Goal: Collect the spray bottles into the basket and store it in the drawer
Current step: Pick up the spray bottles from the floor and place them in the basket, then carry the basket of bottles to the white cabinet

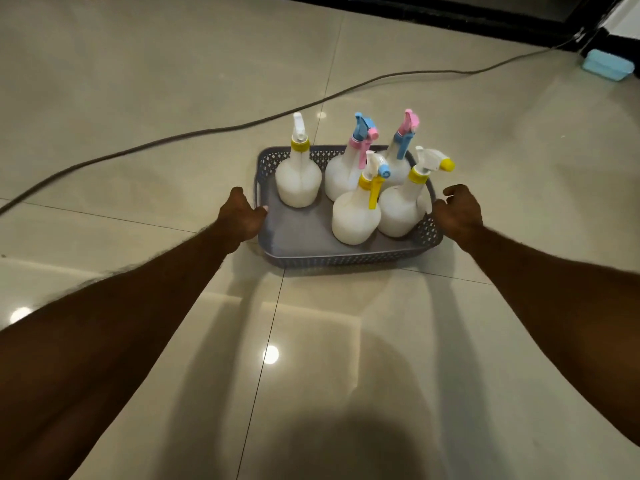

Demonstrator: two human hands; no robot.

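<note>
Near the middle of the frame, a grey perforated plastic basket (346, 252) sits on a glossy beige tiled floor (138, 98) with five white spray bottles standing upright inside it. At the basket's upper left stands the bottle with a white trigger and yellow collar (298, 178), apart from the other four. Toward the upper right, the bottle with a blue head and pink trigger (343, 176) stands just beside the bottle with a pink head and blue trigger (398, 164). In front of those two, closer to the bottom of the frame, are the bottle with a yellow trigger and blue nozzle tip (356, 216) and, at the right side of the basket, the bottle with a white trigger and yellow nozzle tip (400, 211); these two stand close together, seemingly touching.

Both bare forearms reach in from the lower corners. The left hand (242, 216) is curled over the basket's left rim, with fingertips showing inside the wall, gripping it. The right hand (460, 211) is at the basket's right rim, fingers bent around the edge; how firmly it grips cannot be told.

A dark cable (207, 131) runs across the floor from the left edge toward the upper right, passing behind the basket. At the upper right corner a light blue box (607, 65) lies on the floor near a dark baseboard (450, 13).
</note>
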